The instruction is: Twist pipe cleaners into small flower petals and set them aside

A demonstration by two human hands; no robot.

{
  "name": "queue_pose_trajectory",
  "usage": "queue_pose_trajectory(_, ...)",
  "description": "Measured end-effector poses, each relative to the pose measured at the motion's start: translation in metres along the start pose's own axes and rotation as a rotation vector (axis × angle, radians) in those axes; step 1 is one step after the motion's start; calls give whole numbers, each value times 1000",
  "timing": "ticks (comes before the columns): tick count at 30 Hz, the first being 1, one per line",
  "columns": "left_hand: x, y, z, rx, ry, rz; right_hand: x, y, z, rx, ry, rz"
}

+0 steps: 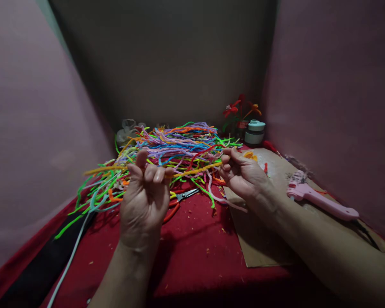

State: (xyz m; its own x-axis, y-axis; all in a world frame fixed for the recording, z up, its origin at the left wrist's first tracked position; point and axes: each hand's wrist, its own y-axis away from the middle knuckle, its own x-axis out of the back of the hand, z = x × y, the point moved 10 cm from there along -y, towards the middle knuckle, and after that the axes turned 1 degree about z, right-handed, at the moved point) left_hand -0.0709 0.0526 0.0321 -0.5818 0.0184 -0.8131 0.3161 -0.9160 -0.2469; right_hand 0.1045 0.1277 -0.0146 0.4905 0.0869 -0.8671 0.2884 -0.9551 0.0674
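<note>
A yellow-orange pipe cleaner (pixel 195 170) is stretched nearly level between my two hands, above the red cloth. My left hand (pixel 147 188) has its palm turned up and its fingers curled round the pipe cleaner, whose free end sticks out to the left. At the other end, my right hand (pixel 242 173) pinches it between thumb and fingers. Behind both hands lies a big pile of colourful pipe cleaners (pixel 179 147). Scissors with red and yellow handles (pixel 173 210) rest on the cloth between my hands, blades pointing right.
A pink glue gun (pixel 324 201) lies on a cardboard sheet (pixel 259 244) at the right. Red pipe-cleaner flowers (pixel 232 109) and a pale green jar (pixel 255 131) stand at the back. A white cable (pixel 69 261) runs down the left side of the red cloth (pixel 192 256).
</note>
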Motion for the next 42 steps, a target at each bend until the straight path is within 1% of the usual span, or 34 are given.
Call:
queue_pose_trajectory(4,14,-4,-20,63,-260,28,-6,3,-2,27,40,-47)
queue_pose_trajectory(6,21,-4,-25,82,-335,55,-6,3,-2,42,59,-61)
queue_pose_trajectory(8,22,-3,-26,105,-342,61,-5,2,-3,54,75,-62)
queue_pose_trajectory(12,17,-3,-22,111,-317,21,-2,-2,-4,52,83,-70)
queue_pose_trajectory(14,19,-5,-17,77,-301,42,-5,-2,-2,43,78,-98)
queue_pose_trajectory(16,21,-5,-19,77,-297,57,-11,2,4,25,101,-158)
queue_pose_trajectory(19,20,-1,-33,148,-329,50,-22,11,21,-20,214,-255)
queue_pose_trajectory(22,16,6,-51,237,-410,32,-23,18,39,-80,314,-283)
queue_pose_trajectory(24,14,10,-59,267,-465,16,-22,17,41,-66,328,-281)
queue_pose_trajectory(28,14,12,-71,312,-562,-28,-14,10,32,-8,283,-215)
queue_pose_trajectory(31,11,11,-70,283,-583,-57,-12,9,32,-20,324,-206)
queue_pose_trajectory(33,8,10,-69,264,-561,-74,-14,12,38,-51,408,-234)
queue_pose_trajectory(36,4,11,-71,275,-521,-107,-17,18,45,-72,558,-278)
queue_pose_trajectory(38,5,11,-70,259,-505,-97,-16,20,45,-66,608,-255)
queue_pose_trajectory(42,7,10,-65,218,-489,-63,-13,21,43,-60,592,-211)
